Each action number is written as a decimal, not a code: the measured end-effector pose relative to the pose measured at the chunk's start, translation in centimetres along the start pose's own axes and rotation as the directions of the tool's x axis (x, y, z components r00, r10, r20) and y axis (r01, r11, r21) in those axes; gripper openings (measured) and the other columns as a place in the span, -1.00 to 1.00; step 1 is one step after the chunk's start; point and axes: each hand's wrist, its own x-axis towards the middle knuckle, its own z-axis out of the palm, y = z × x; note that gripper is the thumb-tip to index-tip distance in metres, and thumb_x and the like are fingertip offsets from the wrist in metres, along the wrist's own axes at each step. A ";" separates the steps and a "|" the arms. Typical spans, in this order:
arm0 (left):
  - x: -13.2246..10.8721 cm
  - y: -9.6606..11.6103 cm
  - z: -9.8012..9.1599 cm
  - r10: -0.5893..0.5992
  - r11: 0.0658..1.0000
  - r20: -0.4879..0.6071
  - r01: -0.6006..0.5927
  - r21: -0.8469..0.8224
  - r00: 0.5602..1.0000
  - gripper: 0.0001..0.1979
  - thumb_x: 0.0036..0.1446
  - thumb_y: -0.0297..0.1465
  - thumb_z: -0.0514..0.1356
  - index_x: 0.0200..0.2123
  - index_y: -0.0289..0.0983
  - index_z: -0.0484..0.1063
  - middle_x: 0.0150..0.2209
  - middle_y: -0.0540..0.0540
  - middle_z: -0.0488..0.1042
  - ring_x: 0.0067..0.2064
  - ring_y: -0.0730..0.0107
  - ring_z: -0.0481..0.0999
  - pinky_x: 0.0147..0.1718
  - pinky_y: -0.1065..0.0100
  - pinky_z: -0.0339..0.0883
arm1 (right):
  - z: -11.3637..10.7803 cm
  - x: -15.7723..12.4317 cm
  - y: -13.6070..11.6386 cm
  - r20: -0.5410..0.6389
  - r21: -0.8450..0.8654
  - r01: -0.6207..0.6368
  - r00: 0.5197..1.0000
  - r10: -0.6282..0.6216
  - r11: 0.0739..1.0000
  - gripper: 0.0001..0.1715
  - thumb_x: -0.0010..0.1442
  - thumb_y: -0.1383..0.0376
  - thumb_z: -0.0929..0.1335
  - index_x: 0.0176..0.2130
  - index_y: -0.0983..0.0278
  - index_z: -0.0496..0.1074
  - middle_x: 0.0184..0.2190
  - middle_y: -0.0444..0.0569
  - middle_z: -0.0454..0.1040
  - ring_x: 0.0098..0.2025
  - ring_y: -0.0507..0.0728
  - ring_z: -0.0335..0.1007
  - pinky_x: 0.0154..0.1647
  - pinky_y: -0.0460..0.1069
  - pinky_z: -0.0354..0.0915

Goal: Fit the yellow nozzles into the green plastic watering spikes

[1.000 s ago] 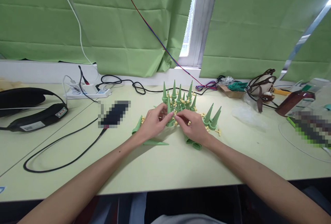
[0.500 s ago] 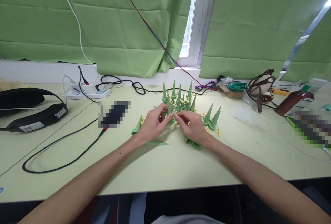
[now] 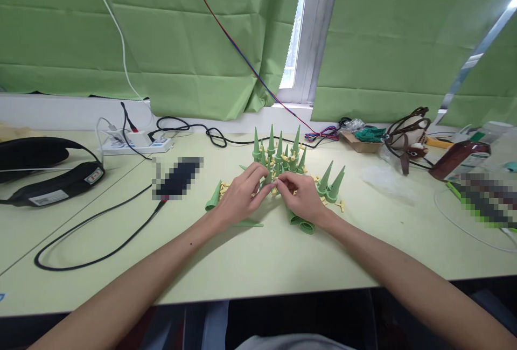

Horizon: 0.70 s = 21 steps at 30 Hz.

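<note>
My left hand (image 3: pixel 242 195) and my right hand (image 3: pixel 301 193) meet at the fingertips over the middle of the table, thumb and fingers of each pinched together. Whatever lies between them is too small and covered to make out. Just behind the hands stands a cluster of upright green plastic spikes (image 3: pixel 271 142). Two more green spikes (image 3: pixel 335 186) stand to the right, near a small yellow T-shaped piece (image 3: pixel 342 206). One green cone (image 3: pixel 214 198) lies tipped beside my left wrist. Under my right hand lie hollow green cones (image 3: pixel 307 227), partly hidden.
A power strip (image 3: pixel 137 146) and a blurred-out dark device (image 3: pixel 177 179) with a black cable (image 3: pixel 109 261) are on the left. To the right are a cardboard box (image 3: pixel 361 144), a clear plastic bag (image 3: pixel 388 184) and a reddish-brown bottle (image 3: pixel 460 160).
My left fingertips have shifted slightly right and down, closer against the right ones, and its fingers are a little more curled. My right hand has barely moved.
</note>
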 end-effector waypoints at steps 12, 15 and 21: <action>0.1 0.2 -0.3 -0.046 0.986 0.023 0.049 -0.160 0.999 -0.74 0.33 -0.22 0.01 -0.03 -0.23 0.29 -0.09 -0.18 0.35 -0.23 0.35 0.41 -0.32 0.33 0.36 | -0.3 0.2 0.0 -0.075 -0.030 -0.010 0.997 0.008 1.000 -0.70 0.32 0.20 0.27 -0.40 0.27 0.38 -0.58 -0.14 0.36 -0.58 -0.01 0.18 -0.54 -0.08 0.16; 0.0 0.2 -0.5 -0.078 0.970 -0.011 0.073 -0.232 0.997 -0.67 0.37 -0.19 -0.11 0.00 -0.24 0.28 -0.08 -0.20 0.36 -0.28 0.37 0.40 -0.28 0.29 0.36 | -0.4 0.2 -0.1 -0.101 -0.027 -0.022 0.995 0.019 0.999 -0.71 0.33 0.20 0.27 -0.39 0.27 0.38 -0.57 -0.12 0.37 -0.56 0.00 0.22 -0.53 -0.08 0.17; 0.3 0.4 -0.8 -0.374 0.883 -0.010 0.353 -0.309 0.928 -0.56 0.38 -0.13 -0.17 -0.34 -0.26 0.34 -0.49 -0.03 0.35 -0.47 0.42 0.34 -0.43 0.36 0.27 | -0.3 0.1 -0.1 -0.159 0.002 -0.017 0.987 0.017 1.000 -0.76 0.33 0.22 0.26 -0.34 0.27 0.39 -0.53 -0.12 0.36 -0.54 0.00 0.22 -0.52 -0.08 0.21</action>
